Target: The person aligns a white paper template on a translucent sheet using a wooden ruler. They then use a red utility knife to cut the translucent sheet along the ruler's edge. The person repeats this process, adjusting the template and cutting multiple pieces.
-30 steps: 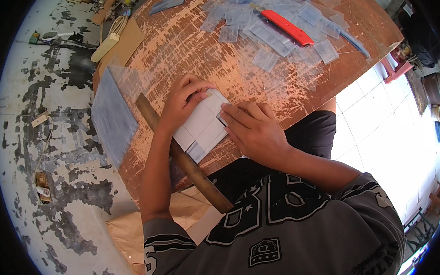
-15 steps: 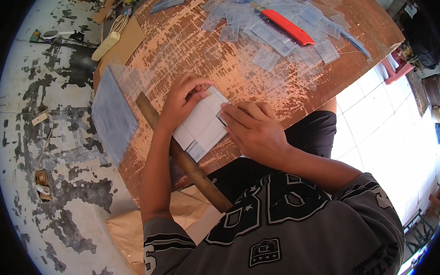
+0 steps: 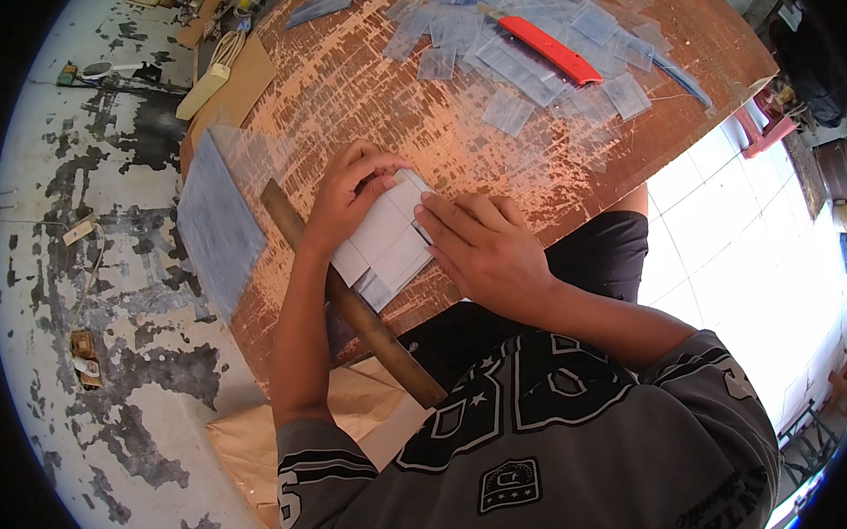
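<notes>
A white sheet with thin ruled lines [image 3: 384,236] lies at a slant near the table's front edge. My left hand [image 3: 349,193] is closed on its far left side, with the fingers curled over and the thumb on top. From the right, my right hand [image 3: 498,254] presses its fingertips on the sheet's right edge, next to a small dark gap. A clear plastic piece [image 3: 374,290] shows at the sheet's near corner; how far it runs beneath is hidden. A brown wooden strip [image 3: 369,326] passes under my left forearm and sticks out past the table edge.
A red cutter knife [image 3: 551,51] rests on a pile of clear plastic pieces [image 3: 443,38] at the back. A larger clear sheet [image 3: 219,222] lies at the left edge of the worn brown table [image 3: 346,91]. Behind it are cardboard [image 3: 247,79] and a power strip [image 3: 204,90].
The white sheet has shifted slightly to the left between my hands. My right fingertips have moved a little left with it, while my left hand keeps its hold.
</notes>
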A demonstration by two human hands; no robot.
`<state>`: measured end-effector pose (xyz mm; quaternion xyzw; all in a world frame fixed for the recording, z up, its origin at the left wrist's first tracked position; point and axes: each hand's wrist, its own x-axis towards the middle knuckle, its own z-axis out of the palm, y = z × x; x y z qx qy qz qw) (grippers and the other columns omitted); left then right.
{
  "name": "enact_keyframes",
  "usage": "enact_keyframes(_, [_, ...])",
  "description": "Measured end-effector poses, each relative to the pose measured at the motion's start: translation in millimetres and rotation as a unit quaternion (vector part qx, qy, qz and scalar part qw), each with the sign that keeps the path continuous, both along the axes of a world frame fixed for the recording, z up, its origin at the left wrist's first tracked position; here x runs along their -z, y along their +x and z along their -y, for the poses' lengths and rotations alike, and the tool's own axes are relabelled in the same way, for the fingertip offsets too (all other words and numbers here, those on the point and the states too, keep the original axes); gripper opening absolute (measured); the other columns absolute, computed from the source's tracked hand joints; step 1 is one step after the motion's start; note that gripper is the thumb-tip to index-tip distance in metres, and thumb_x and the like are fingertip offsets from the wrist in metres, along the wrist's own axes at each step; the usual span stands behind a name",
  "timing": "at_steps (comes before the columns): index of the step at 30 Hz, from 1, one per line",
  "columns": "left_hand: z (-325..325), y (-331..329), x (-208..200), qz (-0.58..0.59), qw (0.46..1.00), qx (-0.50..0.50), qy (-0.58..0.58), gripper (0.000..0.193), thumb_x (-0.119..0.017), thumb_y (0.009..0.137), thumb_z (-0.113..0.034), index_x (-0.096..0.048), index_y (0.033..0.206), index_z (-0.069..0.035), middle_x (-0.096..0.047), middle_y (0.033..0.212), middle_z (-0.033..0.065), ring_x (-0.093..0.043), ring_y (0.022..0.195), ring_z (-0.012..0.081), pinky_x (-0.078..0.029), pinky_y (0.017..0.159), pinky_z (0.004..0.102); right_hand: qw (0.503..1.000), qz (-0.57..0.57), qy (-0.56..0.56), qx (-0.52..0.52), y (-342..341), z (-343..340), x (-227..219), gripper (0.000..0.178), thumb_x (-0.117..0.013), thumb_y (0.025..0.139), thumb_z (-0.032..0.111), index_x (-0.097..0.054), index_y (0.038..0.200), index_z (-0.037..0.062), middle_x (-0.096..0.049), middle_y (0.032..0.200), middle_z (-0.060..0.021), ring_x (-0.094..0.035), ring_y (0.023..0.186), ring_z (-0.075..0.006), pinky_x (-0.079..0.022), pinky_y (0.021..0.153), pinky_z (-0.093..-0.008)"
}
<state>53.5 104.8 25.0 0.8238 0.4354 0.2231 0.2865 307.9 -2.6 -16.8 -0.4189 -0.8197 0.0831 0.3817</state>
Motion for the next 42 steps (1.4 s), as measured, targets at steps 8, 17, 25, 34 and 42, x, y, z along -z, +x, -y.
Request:
enact_keyframes(8, [-1.4,-0.4,3.1,-0.006,1.0,0.007,0.02,0.02,-0.075,0.103,-0.014,-0.084,0.121,-0.014,-0.063,0.101,0.0043,-0.06,0.098,0.0247,-0.048,0.088,0.0399,0.999,-0.017,0.035,-0.005,-0.5,-2.3,-0.3,0.042,-0.071,0.094,0.02,-0.075,0.131,0.0018,-0.07,0.137,-0.0073,-0.063,0.117,-0.0218,-0.05,0.099,-0.0383])
enact_keyframes(17, [-2.0,-0.5,4.7,-0.006,0.999,0.017,0.04,0.019,-0.074,0.103,-0.015,-0.085,0.119,-0.014,-0.062,0.098,0.0039,-0.058,0.096,0.0254,-0.046,0.09,0.0418,0.999,-0.02,0.031,0.0,-0.2,-1.7,-1.9,0.041,-0.075,0.095,0.024,-0.076,0.129,0.0021,-0.071,0.136,-0.0069,-0.063,0.116,-0.0216,-0.05,0.098,-0.0387])
enact_keyframes(25, [-0.3,-0.4,3.4,-0.01,1.0,0.008,0.025,0.02,-0.073,0.104,-0.016,-0.084,0.121,-0.014,-0.062,0.102,0.0037,-0.059,0.102,0.025,-0.046,0.093,0.0413,0.999,-0.017,0.027,0.003,0.4,-2.4,-2.9,0.042,-0.076,0.096,0.025,-0.076,0.13,0.0005,-0.071,0.137,-0.0073,-0.063,0.115,-0.022,-0.05,0.098,-0.0383])
enact_keyframes(34, [1.6,1.0,0.2,-0.005,1.0,0.001,0.003,0.02,-0.074,0.104,-0.015,-0.083,0.121,-0.013,-0.063,0.103,0.0034,-0.06,0.103,0.024,-0.048,0.091,0.039,1.0,-0.023,0.016,-0.003,1.0,-2.3,-3.2,0.042,-0.076,0.095,0.023,-0.076,0.13,0.0005,-0.071,0.139,-0.0076,-0.063,0.117,-0.0224,-0.05,0.099,-0.0392])
enact_keyframes(42, [2.5,3.9,-3.0,-0.001,1.0,-0.006,-0.001,0.023,-0.075,0.102,-0.011,-0.082,0.123,-0.014,-0.061,0.1,0.0036,-0.059,0.1,0.0229,-0.049,0.089,0.0381,1.0,-0.019,-0.001,-0.009,2.0,-2.0,-0.6,0.046,-0.08,0.088,0.014,-0.076,0.133,0.0034,-0.072,0.143,-0.0059,-0.064,0.117,-0.0234,-0.051,0.101,-0.0403])
